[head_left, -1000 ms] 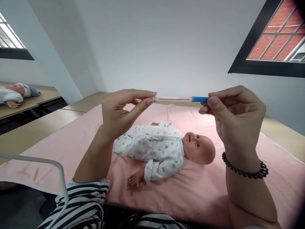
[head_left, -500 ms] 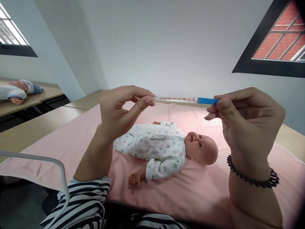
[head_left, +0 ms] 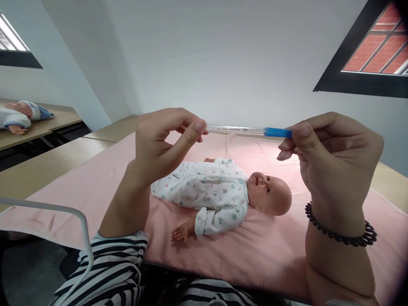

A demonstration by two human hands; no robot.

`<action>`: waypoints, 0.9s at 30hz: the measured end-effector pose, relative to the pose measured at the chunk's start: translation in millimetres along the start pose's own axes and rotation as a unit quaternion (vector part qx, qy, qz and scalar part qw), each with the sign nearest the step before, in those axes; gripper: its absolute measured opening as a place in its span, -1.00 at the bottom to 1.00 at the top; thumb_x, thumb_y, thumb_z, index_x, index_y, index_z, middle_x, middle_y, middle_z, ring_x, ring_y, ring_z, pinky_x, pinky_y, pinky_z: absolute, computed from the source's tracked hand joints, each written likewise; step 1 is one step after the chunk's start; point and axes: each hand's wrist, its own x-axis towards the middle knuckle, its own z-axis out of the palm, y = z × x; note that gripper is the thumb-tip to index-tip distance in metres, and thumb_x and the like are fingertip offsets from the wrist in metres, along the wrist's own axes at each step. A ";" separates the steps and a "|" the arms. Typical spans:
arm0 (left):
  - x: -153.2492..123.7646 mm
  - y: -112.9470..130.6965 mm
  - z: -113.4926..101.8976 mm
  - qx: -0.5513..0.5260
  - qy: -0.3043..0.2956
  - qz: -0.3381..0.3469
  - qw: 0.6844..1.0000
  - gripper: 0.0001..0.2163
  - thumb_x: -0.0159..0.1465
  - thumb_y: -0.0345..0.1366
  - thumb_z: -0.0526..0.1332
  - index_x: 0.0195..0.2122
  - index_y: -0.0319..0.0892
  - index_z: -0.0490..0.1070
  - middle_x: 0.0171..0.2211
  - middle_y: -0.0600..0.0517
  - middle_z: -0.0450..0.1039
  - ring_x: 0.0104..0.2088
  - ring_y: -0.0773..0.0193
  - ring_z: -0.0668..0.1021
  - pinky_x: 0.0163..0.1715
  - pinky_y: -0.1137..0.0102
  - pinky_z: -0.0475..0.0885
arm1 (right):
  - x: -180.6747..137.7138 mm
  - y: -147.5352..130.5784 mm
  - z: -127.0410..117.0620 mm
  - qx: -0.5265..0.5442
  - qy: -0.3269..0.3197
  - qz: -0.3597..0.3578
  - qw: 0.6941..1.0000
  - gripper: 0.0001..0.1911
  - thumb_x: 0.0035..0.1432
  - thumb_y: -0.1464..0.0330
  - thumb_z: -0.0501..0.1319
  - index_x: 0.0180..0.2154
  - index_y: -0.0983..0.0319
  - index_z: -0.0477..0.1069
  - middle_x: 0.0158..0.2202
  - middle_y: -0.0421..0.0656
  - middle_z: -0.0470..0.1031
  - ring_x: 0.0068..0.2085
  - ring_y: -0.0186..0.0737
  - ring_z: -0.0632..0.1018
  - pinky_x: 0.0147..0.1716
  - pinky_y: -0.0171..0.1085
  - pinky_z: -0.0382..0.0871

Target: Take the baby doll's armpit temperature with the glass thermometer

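I hold a thin glass thermometer [head_left: 242,129] with a blue end level in front of me, above a baby doll. My left hand [head_left: 162,142] pinches its clear tip between thumb and fingers. My right hand [head_left: 331,157], with a black bead bracelet on the wrist, pinches the blue end. The baby doll [head_left: 223,193] in a white patterned sleepsuit lies on its back on a pink blanket [head_left: 261,250], head to the right.
The pink blanket covers a wooden table [head_left: 41,170]. A second doll [head_left: 19,115] lies on another table at far left. A white cable [head_left: 73,221] curves across the lower left. Windows sit at upper left and upper right.
Both hands keep their pinch on the thermometer, which tilted a little, its blue end slightly lower. My right hand shifted somewhat to the right. The doll has not moved.
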 end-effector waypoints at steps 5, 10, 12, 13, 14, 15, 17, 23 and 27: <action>-0.9 0.6 1.5 0.005 0.004 -0.025 1.000 -0.83 0.39 -0.31 0.25 -0.39 -0.09 0.51 -0.50 0.14 0.53 -0.49 0.42 0.57 -0.52 0.48 0.47 | 5.0 2.8 -9.2 0.012 -0.051 0.037 0.998 -0.87 0.22 0.22 0.34 -0.38 0.06 0.53 -0.48 -0.20 0.47 -0.48 -0.20 0.53 -0.50 -0.16 0.51; -2.0 -8.2 12.8 0.041 -0.093 -0.075 0.992 -0.79 0.40 -0.20 0.21 -0.38 -0.09 0.51 -0.46 0.11 0.55 -0.43 0.38 0.57 -0.45 0.45 0.47 | 28.2 32.6 -30.0 -0.013 -0.220 0.085 0.972 -0.85 0.11 0.24 0.45 -0.30 0.14 0.60 -0.46 -0.18 0.54 -0.43 -0.24 0.57 -0.43 -0.26 0.57; -6.1 -17.7 26.4 0.048 -0.171 -0.122 0.976 -0.77 0.42 -0.14 0.16 -0.31 -0.11 0.51 -0.38 0.07 0.58 -0.35 0.33 0.59 -0.38 0.41 0.49 | 40.7 63.4 -37.1 -0.031 -0.238 0.104 0.965 -0.81 0.13 0.19 0.43 -0.31 0.15 0.58 -0.44 -0.15 0.55 -0.37 -0.22 0.59 -0.34 -0.24 0.59; -9.7 -23.7 35.6 0.046 -0.210 -0.147 0.966 -0.76 0.42 -0.12 0.15 -0.25 -0.11 0.52 -0.32 0.05 0.59 -0.30 0.30 0.59 -0.34 0.40 0.50 | 45.9 84.0 -39.9 -0.032 -0.230 0.112 0.966 -0.79 0.15 0.16 0.41 -0.32 0.15 0.56 -0.41 -0.14 0.55 -0.34 -0.22 0.59 -0.29 -0.22 0.60; -14.7 -29.9 46.3 0.039 -0.244 -0.163 0.955 -0.76 0.42 -0.11 0.14 -0.19 -0.12 0.51 -0.27 0.03 0.59 -0.26 0.28 0.60 -0.32 0.39 0.50 | 49.7 107.4 -42.3 -0.032 -0.223 0.129 0.966 -0.76 0.16 0.13 0.40 -0.31 0.16 0.53 -0.39 -0.13 0.55 -0.32 -0.23 0.58 -0.24 -0.21 0.59; -20.8 -36.0 57.9 0.030 -0.279 -0.173 0.944 -0.76 0.42 -0.11 0.13 -0.14 -0.13 0.50 -0.21 0.01 0.59 -0.22 0.26 0.60 -0.29 0.38 0.49 | 51.6 132.9 -44.3 -0.037 -0.216 0.149 0.964 -0.73 0.17 0.11 0.38 -0.30 0.17 0.50 -0.36 -0.12 0.55 -0.30 -0.24 0.58 -0.21 -0.21 0.59; -36.3 -45.3 82.6 0.007 -0.354 -0.159 0.921 -0.77 0.40 -0.15 0.15 -0.10 -0.17 0.49 -0.16 -0.02 0.59 -0.18 0.24 0.59 -0.22 0.35 0.49 | 48.5 185.1 -48.2 -0.085 -0.212 0.209 0.951 -0.68 0.17 0.10 0.35 -0.30 0.22 0.42 -0.33 -0.08 0.56 -0.30 -0.25 0.58 -0.19 -0.22 0.58; -78.9 -46.0 136.0 -0.066 -0.462 -0.056 0.883 -0.84 0.38 -0.23 0.17 -0.22 -0.15 0.52 -0.28 0.05 0.58 -0.29 0.27 0.59 -0.33 0.39 0.46 | 12.3 279.2 -61.3 -0.237 -0.338 0.298 0.860 -0.85 0.11 0.33 0.32 -0.36 0.31 0.49 -0.27 0.05 0.60 -0.25 -0.16 0.56 -0.30 -0.25 0.42; -80.1 -41.2 136.9 -0.113 -0.470 -0.061 0.873 -0.88 0.33 -0.38 0.18 -0.30 -0.14 0.51 -0.34 0.11 0.56 -0.33 0.34 0.55 -0.34 0.43 0.43 | 13.0 277.3 -64.4 -0.299 -0.385 0.286 0.825 -0.92 0.06 0.39 0.30 -0.39 0.28 0.55 -0.19 0.04 0.59 -0.09 -0.03 0.53 -0.24 -0.19 0.36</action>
